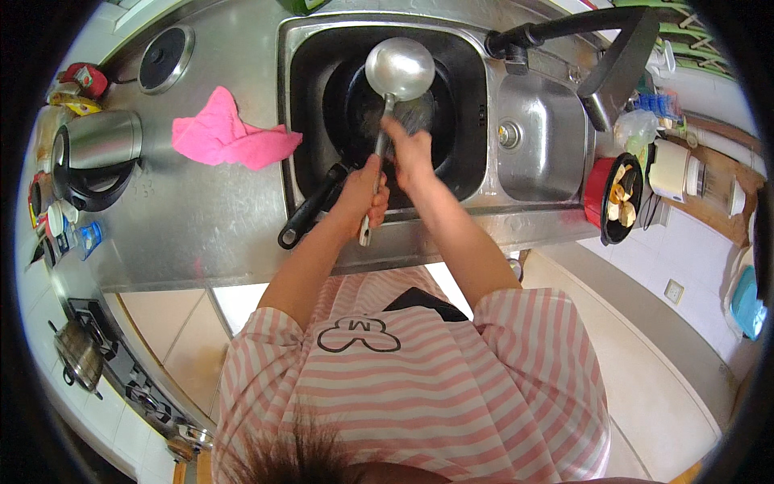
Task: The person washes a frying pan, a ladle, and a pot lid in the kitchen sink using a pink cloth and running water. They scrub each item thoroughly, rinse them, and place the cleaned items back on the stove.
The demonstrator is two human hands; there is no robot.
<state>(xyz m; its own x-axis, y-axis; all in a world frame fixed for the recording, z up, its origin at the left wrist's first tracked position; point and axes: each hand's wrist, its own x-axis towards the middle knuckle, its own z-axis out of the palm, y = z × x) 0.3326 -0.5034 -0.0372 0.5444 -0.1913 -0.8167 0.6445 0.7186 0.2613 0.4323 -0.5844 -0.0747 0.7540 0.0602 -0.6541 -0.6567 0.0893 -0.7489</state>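
Note:
A steel ladle (400,68) is held over the sink, its bowl pointing away from me. My left hand (365,195) is wrapped around the lower part of its handle. Higher up, my right hand (412,148) grips the handle near the neck; whether anything is tucked inside its fingers is hidden. Beneath the ladle, a black frying pan (338,109) rests in the large dark sink basin (387,33). Its black handle (311,209) sticks out over the front left rim, partly behind my left wrist.
A pink cloth (224,133) lies left of the basin, touching its rim. Beyond it stand an electric kettle (100,157) and a round lid (166,58). A black faucet (568,30) reaches over the small basin (544,139). Food peelings fill part of a red container (598,193) at right.

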